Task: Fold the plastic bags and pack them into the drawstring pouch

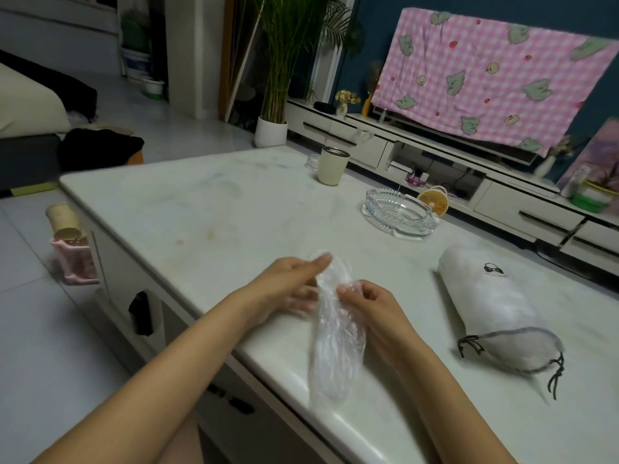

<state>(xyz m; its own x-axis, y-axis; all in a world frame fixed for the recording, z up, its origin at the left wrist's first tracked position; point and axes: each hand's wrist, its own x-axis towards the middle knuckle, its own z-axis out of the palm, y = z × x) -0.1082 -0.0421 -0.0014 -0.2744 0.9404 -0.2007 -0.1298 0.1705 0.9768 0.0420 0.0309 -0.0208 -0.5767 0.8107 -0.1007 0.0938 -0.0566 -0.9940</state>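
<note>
Plastic bag (338, 336): clear, crinkled, gathered into one long narrow strip, held between both hands over the near part of the worktop (201, 212), lower end reaching down to about the near edge.

Right hand (368, 306): grip pressed together on the film, fingertips curled and pinching the strip's right side a little below its top. Left hand (294, 283): thumb laid along the far, upper end of the strip, other fingers fairly straight underneath; blurred there, so probably a loose pinch rather than a flat support. Judged from the two holds, set close together at the upper end so as to smooth the plastic bag lengthwise and turn the first fold over, with the free length stretched out toward the body instead of bunching.

Drawstring pouch (495, 313): white, lying on its side to the right, well apart from the hands, already plump, mouth turned toward the near side with dark cord (469, 346) loose at the hem. Judged to be placed that way for an easy reach with the right hand once the fold is small enough. Not yet packed, this bag; folding at an early stage, going by its full length.

Farther off on the worktop: glass ashtray (398, 212) beyond the pouch, cream cup (331, 165) near the far edge. Small orange fan (433, 200) just beyond the ashtray. All well away from the folding spot, so little risk of snagging the film.
</note>
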